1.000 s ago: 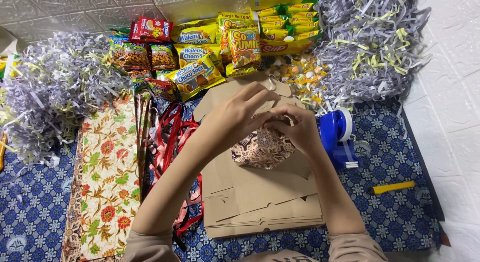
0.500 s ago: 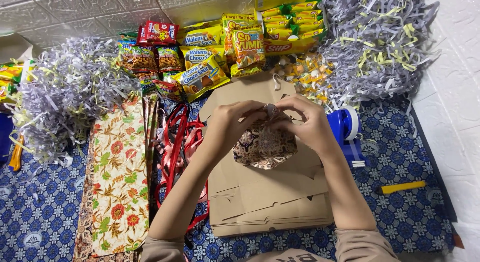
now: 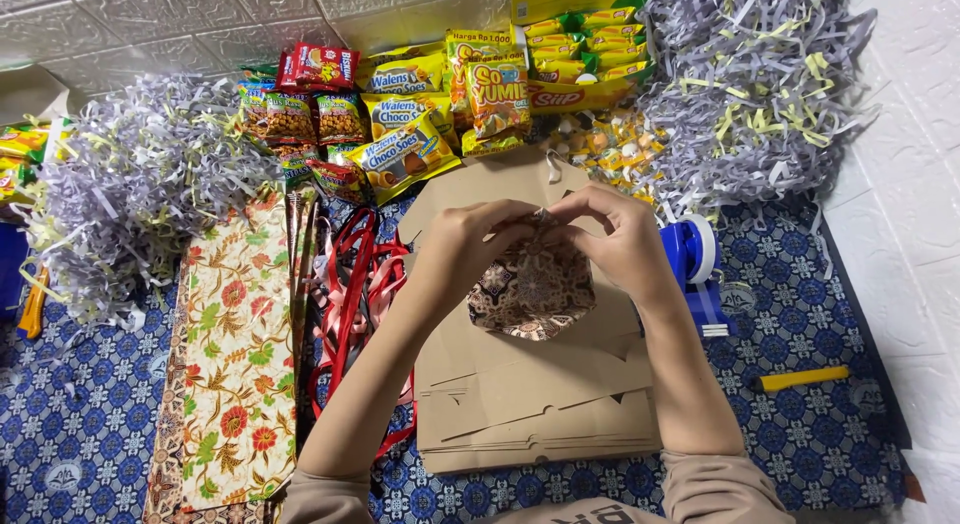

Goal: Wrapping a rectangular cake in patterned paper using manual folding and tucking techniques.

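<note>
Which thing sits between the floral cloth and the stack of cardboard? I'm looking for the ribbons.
In the head view, a tangle of red ribbons lies between the floral cloth and the stack of cardboard, partly under the left forearm.

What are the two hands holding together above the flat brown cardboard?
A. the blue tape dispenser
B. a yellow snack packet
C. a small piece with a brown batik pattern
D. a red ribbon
C: the left hand and the right hand both pinch the top edge of the brown patterned piece, over the cardboard stack.
</note>
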